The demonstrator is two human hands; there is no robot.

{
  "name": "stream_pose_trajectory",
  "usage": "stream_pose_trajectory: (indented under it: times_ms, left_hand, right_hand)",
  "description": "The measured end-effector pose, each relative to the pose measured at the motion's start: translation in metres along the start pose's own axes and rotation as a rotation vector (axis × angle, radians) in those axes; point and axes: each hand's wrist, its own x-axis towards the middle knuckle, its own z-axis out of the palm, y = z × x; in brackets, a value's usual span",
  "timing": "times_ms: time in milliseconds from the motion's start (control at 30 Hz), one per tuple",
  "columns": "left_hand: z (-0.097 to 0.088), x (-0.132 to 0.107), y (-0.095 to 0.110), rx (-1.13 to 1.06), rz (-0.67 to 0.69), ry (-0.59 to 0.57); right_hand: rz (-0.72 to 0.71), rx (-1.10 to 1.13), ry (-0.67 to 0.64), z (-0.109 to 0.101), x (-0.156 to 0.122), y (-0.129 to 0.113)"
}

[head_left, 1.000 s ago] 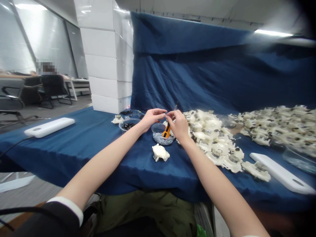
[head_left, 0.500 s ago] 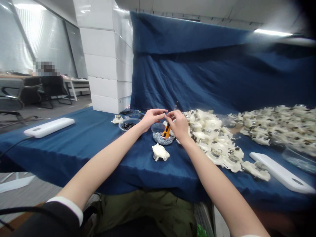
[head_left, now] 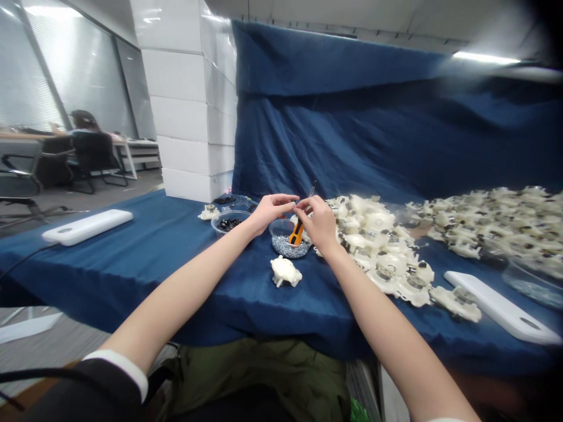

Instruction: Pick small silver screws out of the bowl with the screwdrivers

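My right hand [head_left: 319, 221] is closed around an orange and black screwdriver [head_left: 296, 234], its handle hanging down over a clear bowl of small metal screws [head_left: 285, 249] and its thin shaft slanting up behind the knuckles. My left hand [head_left: 270, 211] meets the right fingertips above that bowl. Its thumb and fingers pinch a small dark piece too tiny to name. Below the hands, a cream plastic part [head_left: 285, 271] with short legs lies on the blue cloth. Left of the screws stands a clear bowl of small black pieces [head_left: 229, 223], partly behind my left wrist.
Cream plastic parts are heaped on the right [head_left: 373, 234], with a larger pile [head_left: 505, 223] beyond. White flat devices lie at left [head_left: 90, 227] and right [head_left: 501, 306]. White boxes [head_left: 185, 117] are stacked behind, beside a blue curtain [head_left: 352, 129]. A person [head_left: 84, 120] sits far left.
Almost nothing differs. Both hands stay together above the bowl of screws, the screwdriver still in my right hand, with only slight finger movement.
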Motion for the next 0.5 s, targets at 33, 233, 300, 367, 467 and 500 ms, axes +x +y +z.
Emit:
stream_pose_trajectory:
  times_ms: [33, 233, 300, 367, 467, 500]
  left_hand:
    - [-0.0002, -0.0001, 0.0, 0.001, 0.002, -0.005]
    - [-0.0009, -0.0002, -0.0002, -0.009, 0.014, -0.037]
    - [-0.0009, 0.0001, -0.0005, -0.012, 0.013, -0.044]
    - [-0.0008, 0.0005, -0.0009, -0.014, 0.014, -0.049]
    - [-0.0007, 0.0006, -0.0011, -0.011, 0.02, -0.049]
    - [-0.0006, 0.0005, -0.0008, -0.011, 0.021, -0.048]
  right_hand:
    - [0.003, 0.001, -0.001, 0.0, 0.0, 0.0001]
    - [-0.001, -0.001, 0.001, 0.0, 0.0007, -0.0002]
    - [-0.001, 0.005, 0.001, -0.0002, 0.0009, -0.0003]
    - [-0.005, 0.009, 0.001, -0.0004, 0.0009, -0.0002]
    - [-0.009, 0.013, 0.001, -0.0005, 0.0006, 0.0008]
    - [-0.01, 0.013, 0.001, -0.0004, 0.0005, 0.0011]
